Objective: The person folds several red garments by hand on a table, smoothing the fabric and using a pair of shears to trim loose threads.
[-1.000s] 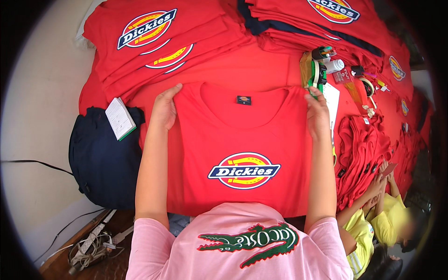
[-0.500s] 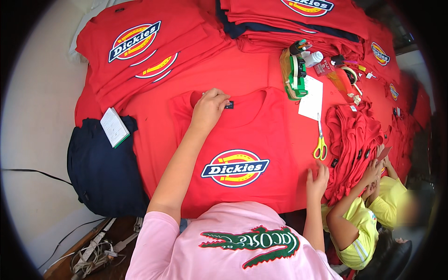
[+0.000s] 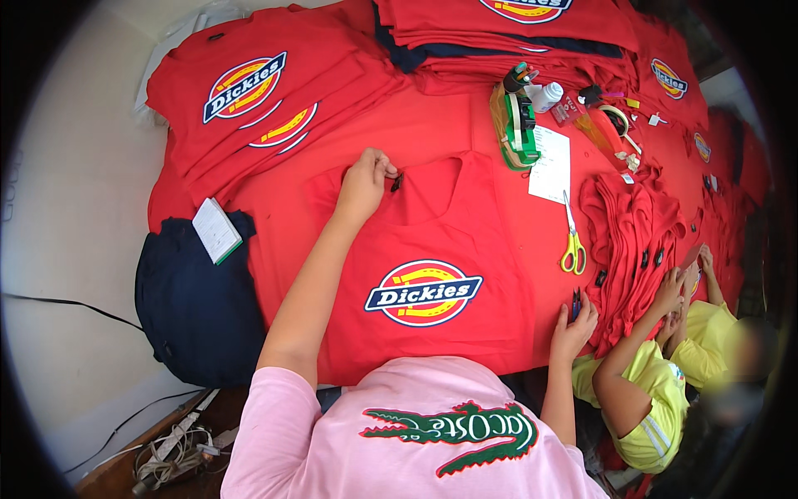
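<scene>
By the left hand [image 3: 366, 181], the neckline of a red shirt [image 3: 465, 249] is pinched beside a small dark label [image 3: 398, 181] (just how much cloth is gripped is hidden by the fingers). In the right hand [image 3: 573, 329], set lower and to the right of the shirt, a pair of small dark snips [image 3: 576, 303] is held, tips pointing away from the body, with the fingers curled round it.

The shirt is laid front up, directly before the person, and a round yellow-and-red badge [image 3: 424, 293] crossed by a dark blue bar is printed on its chest.

Just beyond the right hand, yellow-handled scissors [image 3: 573, 254] are laid on the red cloth [image 3: 542, 241], their tips at the lower corner of a sheet of paper [image 3: 550, 166]. Beside the paper, a green tape dispenser [image 3: 521, 137] is placed, with a white bottle [image 3: 546, 97] close by. To the right, red garments [image 3: 632, 241] are heaped.

To the left, a notepad [image 3: 216, 231] is rested on a navy bundle [image 3: 195, 299]; beyond it, printed red shirts [image 3: 328, 96] are stacked. At the far right, a co-worker in a yellow shirt [image 3: 648, 412] is seen.
</scene>
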The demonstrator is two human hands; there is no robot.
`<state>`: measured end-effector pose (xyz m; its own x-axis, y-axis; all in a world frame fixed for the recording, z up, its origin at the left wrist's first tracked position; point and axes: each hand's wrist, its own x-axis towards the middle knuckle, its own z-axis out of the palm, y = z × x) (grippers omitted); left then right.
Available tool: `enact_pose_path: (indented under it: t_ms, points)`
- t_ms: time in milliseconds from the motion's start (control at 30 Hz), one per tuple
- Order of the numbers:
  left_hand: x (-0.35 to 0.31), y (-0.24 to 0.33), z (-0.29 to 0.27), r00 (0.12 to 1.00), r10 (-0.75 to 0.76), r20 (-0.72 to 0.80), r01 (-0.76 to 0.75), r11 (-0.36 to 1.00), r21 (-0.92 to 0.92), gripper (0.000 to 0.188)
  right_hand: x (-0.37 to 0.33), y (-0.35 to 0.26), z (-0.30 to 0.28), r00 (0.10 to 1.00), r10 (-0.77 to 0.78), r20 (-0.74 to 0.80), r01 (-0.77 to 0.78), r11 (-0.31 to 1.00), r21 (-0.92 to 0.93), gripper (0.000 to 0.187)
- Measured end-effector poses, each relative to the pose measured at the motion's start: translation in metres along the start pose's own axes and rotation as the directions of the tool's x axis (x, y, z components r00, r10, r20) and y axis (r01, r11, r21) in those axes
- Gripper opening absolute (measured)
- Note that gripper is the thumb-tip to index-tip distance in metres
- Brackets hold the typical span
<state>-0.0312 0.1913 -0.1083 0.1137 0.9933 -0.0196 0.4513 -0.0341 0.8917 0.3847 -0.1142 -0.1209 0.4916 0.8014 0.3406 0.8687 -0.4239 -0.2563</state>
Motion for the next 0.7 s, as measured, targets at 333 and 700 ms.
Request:
enact_pose_path:
  t_ms: [333, 700]
  points:
    - [-0.017, 0.011, -0.005, 0.999, 0.043, -0.017, -0.044, 0.996, -0.078, 0.016, 0.034, -0.029, 0.006, 0.975, -0.208, 0.083, 0.166, 0.920, 0.355, 0.025]
    - [-0.007, 0.044, -0.009, 0.970, 0.242, -0.036, -0.230, 0.953, 0.197, 0.011, 0.100, -0.307, 0.073, 0.711, -0.346, 0.612, -0.260, 0.680, 0.686, 0.030]
